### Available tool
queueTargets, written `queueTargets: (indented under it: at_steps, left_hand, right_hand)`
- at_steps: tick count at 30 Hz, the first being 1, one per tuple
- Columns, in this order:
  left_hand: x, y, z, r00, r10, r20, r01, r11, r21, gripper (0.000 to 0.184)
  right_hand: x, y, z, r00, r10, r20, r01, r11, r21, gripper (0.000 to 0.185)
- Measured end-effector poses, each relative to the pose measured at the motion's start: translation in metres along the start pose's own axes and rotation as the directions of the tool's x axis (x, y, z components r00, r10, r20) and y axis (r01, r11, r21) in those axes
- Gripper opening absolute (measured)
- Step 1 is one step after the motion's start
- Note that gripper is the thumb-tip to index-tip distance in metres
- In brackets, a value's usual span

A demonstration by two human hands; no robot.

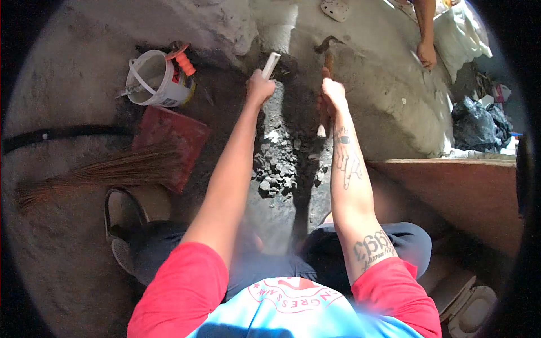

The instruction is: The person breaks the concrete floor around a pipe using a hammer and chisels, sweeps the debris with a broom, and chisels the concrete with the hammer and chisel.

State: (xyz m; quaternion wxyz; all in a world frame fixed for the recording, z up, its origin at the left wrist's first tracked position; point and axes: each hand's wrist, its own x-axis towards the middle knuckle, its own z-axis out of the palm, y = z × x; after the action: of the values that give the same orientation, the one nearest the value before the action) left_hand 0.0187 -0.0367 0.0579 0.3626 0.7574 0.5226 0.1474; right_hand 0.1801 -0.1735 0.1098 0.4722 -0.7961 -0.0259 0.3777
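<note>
My left hand (261, 89) is closed around a pale, narrow flat bar (271, 65), whose upper end sticks out beyond the fist. What lies below the fist is hidden. My right hand (332, 93) grips a wooden-handled hammer (329, 58) around the middle of its handle. The hammer's dark head points away from me, close to the rough raised concrete, and the handle's butt shows below the hand. Between my forearms, broken grey rubble (276, 163) lies on the floor in a strip of sunlight.
To the left are a white bucket (152, 79) with an orange-handled tool, a red dustpan (169, 146) and a stick broom (101, 172). A wooden board (451, 191) stands right. Another person's hand (426, 54) hangs near a white sack (462, 39). A black bag (479, 124) lies below.
</note>
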Motion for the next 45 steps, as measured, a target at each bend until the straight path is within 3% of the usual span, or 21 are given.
queueTargets:
  at_steps: [2,4,5,7,10,11,14,18,20,22,23,24,26,28,29,31,34,35,37,41,45]
  left_hand:
    - [0.012,-0.009,0.018,0.997,0.04,-0.065,-0.041,0.999,-0.02,0.045]
    - [0.022,-0.005,0.021,0.987,0.085,-0.14,-0.09,0.996,-0.03,0.044]
    - [0.025,-0.001,0.018,0.991,0.091,-0.094,-0.095,0.994,-0.044,0.044]
    - [0.025,0.001,0.018,0.989,0.117,-0.091,-0.119,0.993,-0.015,0.042]
    - [0.034,-0.003,0.034,0.984,0.146,-0.105,-0.142,0.989,0.042,0.041]
    - [0.038,-0.008,0.042,0.975,0.152,-0.161,-0.151,0.988,0.018,0.04]
    - [0.049,-0.014,0.047,0.972,0.198,-0.13,-0.186,0.978,0.099,0.042]
    - [0.042,-0.003,0.04,0.973,0.168,-0.156,-0.149,0.981,0.127,0.038]
    - [0.047,-0.004,0.032,0.965,0.255,0.052,-0.26,0.931,0.255,0.036]
    - [0.041,0.011,0.026,0.966,0.237,0.106,-0.258,0.915,0.309,0.035]
    - [0.034,0.025,0.02,0.963,0.216,0.161,-0.261,0.895,0.361,0.034]
    - [0.015,0.037,0.017,0.97,0.195,0.149,-0.24,0.879,0.412,0.032]
    - [-0.004,0.03,0.028,0.983,0.18,0.034,-0.18,0.919,0.351,0.03]
    - [-0.011,0.027,0.031,0.987,0.162,-0.012,-0.15,0.935,0.322,0.03]
    - [-0.016,0.028,0.032,0.988,0.144,-0.062,-0.12,0.948,0.294,0.029]
    - [-0.02,0.032,0.034,0.992,0.103,-0.075,-0.08,0.962,0.261,0.029]
    - [-0.032,0.037,0.038,0.99,0.058,-0.128,-0.031,0.98,0.198,0.03]
    - [-0.032,0.038,0.039,0.987,0.043,-0.155,-0.014,0.982,0.188,0.029]
    - [-0.028,0.038,0.039,0.983,0.02,-0.185,0.015,0.983,0.183,0.028]
    - [-0.005,0.035,0.031,0.991,-0.098,-0.096,0.115,0.975,0.191,0.033]
    - [0.028,0.019,0.03,0.999,-0.036,-0.012,0.038,0.981,0.193,0.039]
  right_hand:
    - [0.012,0.012,-0.013,1.0,-0.011,0.025,0.013,0.997,-0.075,0.028]
    - [0.05,0.036,-0.019,0.97,-0.192,0.151,0.221,0.954,-0.202,0.028]
    - [0.038,0.024,-0.021,0.969,-0.196,0.151,0.223,0.956,-0.193,0.028]
    - [0.012,0.008,-0.026,0.99,0.034,0.138,-0.035,0.999,0.001,0.026]
    - [0.008,0.011,-0.023,0.993,-0.052,0.11,0.062,0.994,-0.091,0.025]
    - [0.01,0.021,-0.022,0.981,-0.126,0.148,0.12,0.991,0.053,0.024]
    - [0.009,0.015,-0.016,0.992,-0.077,0.096,0.081,0.996,-0.041,0.023]
    - [0.008,0.014,-0.016,0.994,-0.041,0.102,0.05,0.995,-0.082,0.04]
    - [0.008,0.009,-0.017,0.993,-0.053,0.103,0.068,0.987,-0.144,0.042]
    - [0.018,0.01,-0.017,0.993,-0.061,0.105,0.081,0.977,-0.198,0.044]
    - [0.035,0.018,-0.017,0.99,-0.103,0.091,0.121,0.969,-0.216,0.057]
    - [0.044,0.024,-0.018,0.986,-0.145,0.078,0.16,0.959,-0.236,0.073]
    - [0.014,0.004,-0.021,0.997,-0.04,0.059,0.051,0.976,-0.21,0.073]
    - [0.035,0.018,-0.024,0.985,-0.127,0.118,0.152,0.959,-0.239,0.04]
    - [0.051,0.035,-0.028,0.987,-0.116,0.114,0.141,0.96,-0.242,0.04]
    - [0.077,0.06,-0.031,0.851,-0.444,0.279,0.498,0.852,-0.163,0.04]
    - [0.053,0.046,-0.032,0.947,-0.224,0.23,0.29,0.904,-0.313,0.039]
    - [0.054,0.055,-0.03,0.918,-0.334,0.213,0.376,0.903,-0.206,0.041]
    - [0.044,0.052,-0.029,0.946,-0.269,0.18,0.299,0.939,-0.169,0.046]
    - [0.003,0.003,-0.029,0.995,-0.04,0.094,0.057,0.982,-0.179,0.062]
    - [0.014,0.008,-0.025,0.994,0.018,0.109,0.006,0.976,-0.218,0.067]
